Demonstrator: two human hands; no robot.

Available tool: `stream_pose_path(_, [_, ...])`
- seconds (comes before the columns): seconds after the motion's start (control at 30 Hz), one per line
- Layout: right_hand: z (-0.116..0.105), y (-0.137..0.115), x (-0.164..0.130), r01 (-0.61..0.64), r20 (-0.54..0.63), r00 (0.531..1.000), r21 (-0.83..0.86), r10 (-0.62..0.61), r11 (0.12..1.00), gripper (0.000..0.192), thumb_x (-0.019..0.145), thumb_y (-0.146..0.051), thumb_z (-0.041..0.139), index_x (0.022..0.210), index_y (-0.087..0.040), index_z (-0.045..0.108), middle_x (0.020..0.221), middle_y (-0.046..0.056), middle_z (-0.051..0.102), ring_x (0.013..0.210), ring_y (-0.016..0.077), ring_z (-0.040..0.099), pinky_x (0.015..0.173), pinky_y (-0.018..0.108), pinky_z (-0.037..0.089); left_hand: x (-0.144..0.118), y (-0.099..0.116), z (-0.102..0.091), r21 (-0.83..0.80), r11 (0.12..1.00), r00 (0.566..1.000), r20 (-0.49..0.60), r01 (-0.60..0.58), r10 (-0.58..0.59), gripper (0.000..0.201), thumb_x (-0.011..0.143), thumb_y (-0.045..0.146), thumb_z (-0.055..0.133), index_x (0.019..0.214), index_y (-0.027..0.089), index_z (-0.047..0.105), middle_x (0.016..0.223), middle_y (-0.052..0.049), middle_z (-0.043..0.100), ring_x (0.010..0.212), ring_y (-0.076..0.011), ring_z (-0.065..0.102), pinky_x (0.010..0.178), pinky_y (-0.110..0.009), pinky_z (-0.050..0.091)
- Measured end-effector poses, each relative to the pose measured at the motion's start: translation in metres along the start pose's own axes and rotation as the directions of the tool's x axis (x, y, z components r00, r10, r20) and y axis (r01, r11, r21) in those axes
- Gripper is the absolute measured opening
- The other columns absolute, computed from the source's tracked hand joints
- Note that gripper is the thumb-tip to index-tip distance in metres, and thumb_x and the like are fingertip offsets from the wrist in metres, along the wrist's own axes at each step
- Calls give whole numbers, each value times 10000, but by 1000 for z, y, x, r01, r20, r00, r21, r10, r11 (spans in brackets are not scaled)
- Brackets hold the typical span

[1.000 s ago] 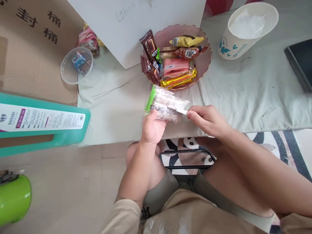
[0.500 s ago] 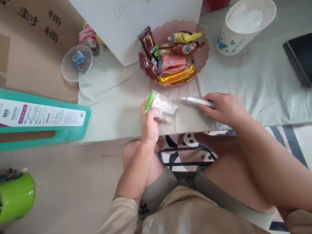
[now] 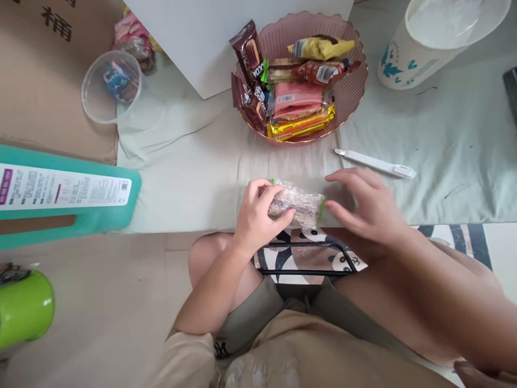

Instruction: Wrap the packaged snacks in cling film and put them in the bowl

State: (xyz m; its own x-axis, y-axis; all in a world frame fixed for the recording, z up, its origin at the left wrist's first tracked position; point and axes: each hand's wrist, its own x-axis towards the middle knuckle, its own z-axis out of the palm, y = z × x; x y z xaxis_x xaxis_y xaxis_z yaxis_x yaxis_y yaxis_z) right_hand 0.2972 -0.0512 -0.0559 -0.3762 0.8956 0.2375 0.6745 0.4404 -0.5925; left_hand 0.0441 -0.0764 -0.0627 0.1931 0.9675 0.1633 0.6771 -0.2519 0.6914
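My left hand (image 3: pixel 260 213) grips the left part of a bubble-wrapped packet (image 3: pixel 301 202) with bits of green at its ends, near the table's front edge. What lies inside the wrap is hard to make out. On the packet's right side is my right hand (image 3: pixel 363 202), somewhat blurred, its thumb and fingers apart and nothing between them. Just beyond that hand a white utility knife (image 3: pixel 375 163) lies on the cloth. Behind both hands stands a pink scalloped bowl (image 3: pixel 355 102) of wrapped snacks.
A clear plastic cup (image 3: pixel 92 102) stands near a cardboard box (image 3: pixel 48 102) at left, with a teal jug (image 3: pixel 109 215) in front of it. At the back right is a white paper bucket (image 3: pixel 399 64) with plastic in it. A white board (image 3: pixel 194 43) stands behind.
My right hand has let go of the utility knife on the cloth and moved toward the packet. My left hand has turned the packet and brought it nearer the table's edge.
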Motion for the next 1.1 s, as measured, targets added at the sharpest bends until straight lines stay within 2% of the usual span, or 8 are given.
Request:
stream_pose_path(0.1, [11, -10, 4, -14, 123, 992, 102, 1, 995, 385, 913, -416, 614, 1244, -222, 647, 1106, 128, 752, 1032, 317, 703, 905, 479, 548, 3, 2, 1, 6, 1000, 1000, -8, -5, 5, 170, 878, 313, 679, 1027, 236, 705, 1134, -85, 595, 958, -208, 632, 889, -380, 563])
stream_pose_path(0.2, [15, -17, 9, -28, 164, 986, 185, -2, 982, 204, 913, -314, 571, 1052, -234, 698, 1012, 101, 750, 941, 270, 706, 866, 435, 553, 4, 2, 1, -1, 1000, 1000, -21, -8, 8, 151, 866, 280, 664, 1000, 231, 716, 1187, -108, 611, 1001, -236, 634, 955, -424, 550])
stream_pose_path(0.37, [12, -27, 8, -101, 70, 994, 185, 90, 978, 197, 874, -200, 508, 940, -252, 686, 909, 64, 719, 884, 242, 686, 838, 410, 547, 5, 1, 2, -81, 988, 984, 109, -133, 141, 525, 754, 319, 785, 1259, 250, 661, 1406, -111, 630, 1353, -353, 531, 1195, -531, 402])
stream_pose_path(0.5, [5, -19, 6, -127, 6, 992, 161, 127, 979, 230, 827, -157, 486, 877, -256, 688, 926, 70, 703, 923, 262, 680, 870, 442, 546, 13, -3, 4, -72, 984, 971, 167, -161, 171, 445, 779, 354, 797, 1202, 248, 710, 1309, -101, 693, 1283, -345, 569, 1155, -528, 421])
stream_pose_path(0.73, [-12, 19, 8, -161, -212, 954, 238, 213, 958, 174, 729, -90, 503, 690, -246, 567, 904, 46, 698, 947, 253, 693, 950, 481, 539, 31, -2, 0, -133, 990, 998, -3, -56, 56, 48, 794, 207, 699, 816, 248, 706, 988, -56, 706, 1023, -269, 636, 1013, -466, 498])
stream_pose_path(0.87, [-13, 24, 13, -166, -179, 963, 196, 201, 966, 222, 752, -53, 508, 693, -261, 560, 902, 56, 716, 961, 265, 701, 954, 492, 548, 32, 3, 1, -271, 962, 998, 55, 29, -14, 302, 725, 253, 810, 1019, 251, 740, 1170, -61, 735, 1142, -290, 647, 1100, -459, 472])
stream_pose_path(0.97, [-13, 20, 16, -164, -147, 971, 150, 186, 975, 231, 753, -53, 504, 682, -269, 539, 866, 49, 727, 967, 271, 697, 964, 485, 544, 31, 3, 3, -348, 931, 992, 97, 115, -86, 192, 815, 227, 738, 1006, 238, 754, 1051, -44, 770, 1016, -236, 692, 1001, -395, 527])
stream_pose_path(1.1, [-14, 18, 16, -211, -115, 967, 121, 225, 970, 221, 781, -69, 498, 696, -271, 521, 877, 54, 732, 977, 284, 708, 960, 495, 548, 32, -7, 1, -473, 871, 987, -15, 132, -158, 79, 853, 284, 736, 911, 231, 749, 928, -34, 749, 916, -195, 697, 900, -344, 555])
